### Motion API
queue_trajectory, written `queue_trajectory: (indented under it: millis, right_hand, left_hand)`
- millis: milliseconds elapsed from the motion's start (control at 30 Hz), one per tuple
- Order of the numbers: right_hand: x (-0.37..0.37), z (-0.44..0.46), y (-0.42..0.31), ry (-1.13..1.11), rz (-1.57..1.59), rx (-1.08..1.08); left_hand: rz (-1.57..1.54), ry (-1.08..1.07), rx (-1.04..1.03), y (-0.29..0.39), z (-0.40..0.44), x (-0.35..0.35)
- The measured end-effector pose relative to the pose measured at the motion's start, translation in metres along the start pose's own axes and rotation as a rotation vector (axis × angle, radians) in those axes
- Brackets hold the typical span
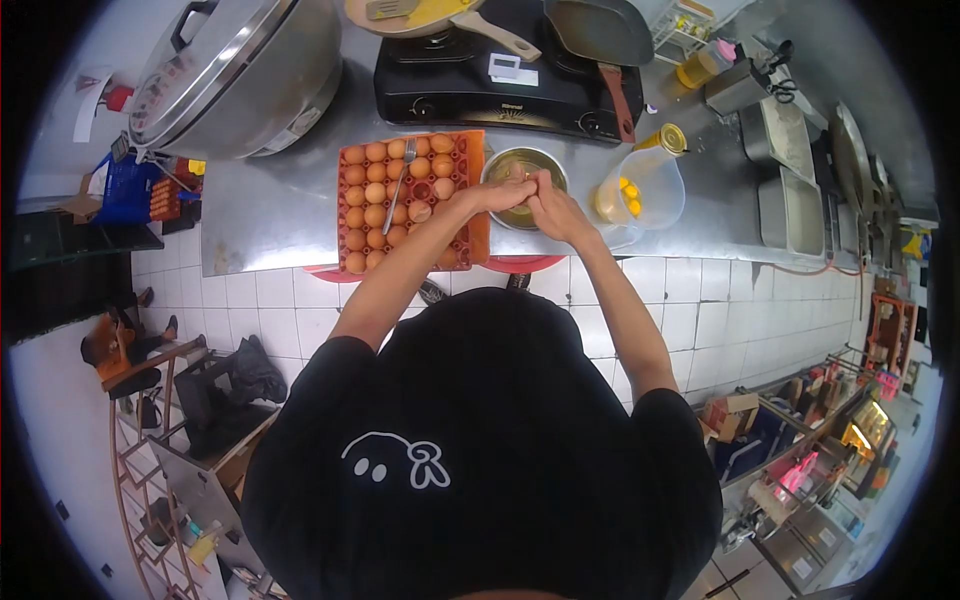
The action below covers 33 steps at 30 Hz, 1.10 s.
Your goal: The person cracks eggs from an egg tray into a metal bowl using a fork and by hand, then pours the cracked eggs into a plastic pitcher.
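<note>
Above a round metal bowl (522,222), my left hand (508,194) and my right hand (554,206) meet, both with fingers closed. The fingers hide what they hold, if anything. Pale, wet-looking contents show in the bowl. Left of it lies an orange egg tray (476,200) with rows of brown eggs (375,193) and some vacant hollows. Across the eggs rests a metal fork (399,190). On the right, close to my right hand, stands a translucent plastic container (662,192) with several yellow egg yolks (629,197) inside.
Behind the bowl is a black gas stove (480,108) bearing a light-handled pan (495,35) and a dark pan (600,30). A large metal pot (240,80) stands at left. A gold can (665,140) and metal trays (790,210) are at right. The steel counter's front edge (280,268) is near my body.
</note>
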State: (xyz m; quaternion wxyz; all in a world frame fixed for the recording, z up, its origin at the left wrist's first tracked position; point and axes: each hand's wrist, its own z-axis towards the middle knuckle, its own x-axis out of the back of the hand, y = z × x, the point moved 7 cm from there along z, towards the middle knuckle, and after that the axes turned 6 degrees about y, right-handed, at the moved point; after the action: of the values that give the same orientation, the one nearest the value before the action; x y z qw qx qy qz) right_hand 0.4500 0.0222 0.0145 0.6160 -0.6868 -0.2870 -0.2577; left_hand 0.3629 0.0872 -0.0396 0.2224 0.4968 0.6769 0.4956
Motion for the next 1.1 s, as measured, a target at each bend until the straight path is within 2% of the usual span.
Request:
queue_trajectory:
  millis: [67, 133, 167, 233, 267, 333, 467, 633, 767, 867, 933, 967, 1033, 1067, 1100]
  right_hand:
    - [-0.006, 0.001, 0.011, 0.056, -0.051, 0.006]
    - [-0.012, 0.003, 0.022, 0.06, -0.116, -0.085]
    - [-0.014, 0.004, 0.024, 0.06, -0.113, -0.085]
    - [-0.015, 0.004, 0.026, 0.095, -0.1, -0.069]
    - [-0.015, 0.005, 0.026, 0.093, -0.098, -0.065]
    - [-0.01, 0.005, 0.022, 0.146, -0.101, -0.002]
    - [-0.004, 0.004, 0.02, 0.126, -0.155, 0.014]
    - [0.01, -0.006, 0.002, 0.115, -0.338, 0.147]
    - [0.026, -0.013, -0.009, 0.137, -0.371, 0.169]
    - [0.032, -0.024, -0.018, 0.181, -0.314, 0.123]
    - [0.037, -0.032, -0.021, 0.428, -0.132, 0.165]
    - [0.027, -0.034, -0.022, 0.422, -0.128, 0.179]
    - [0.0, -0.036, 0.008, 0.506, 0.364, -0.08]
    - [-0.026, -0.031, 0.025, 0.58, 0.577, -0.033]
    - [-0.035, -0.028, 0.016, 0.568, 0.587, -0.026]
  left_hand:
    - [0.097, -0.025, 0.013, -0.03, 0.025, -0.014]
    - [0.134, 0.148, -0.028, -0.032, 0.03, -0.012]
    - [0.136, 0.148, -0.026, -0.035, 0.034, -0.011]
    - [0.104, 0.019, 0.261, -0.027, 0.019, -0.013]
    - [0.104, 0.024, 0.265, -0.027, 0.02, -0.012]
    - [0.272, 0.057, -0.006, -0.017, 0.028, -0.009]
    - [0.246, 0.063, -0.008, -0.002, 0.018, -0.003]
    - [0.507, -0.041, 0.089, 0.044, -0.01, 0.008]
    - [0.666, -0.05, 0.054, 0.064, -0.01, 0.008]
    - [0.681, -0.012, 0.015, 0.059, -0.002, 0.003]
    - [0.764, 0.065, -0.228, 0.046, 0.013, -0.003]
    - [0.765, 0.079, -0.219, 0.041, 0.01, -0.004]
    - [0.716, 0.405, -0.424, 0.072, -0.035, -0.005]
    - [0.67, 0.458, -0.443, 0.066, -0.046, -0.006]
    - [0.675, 0.468, -0.43, 0.068, -0.064, -0.008]
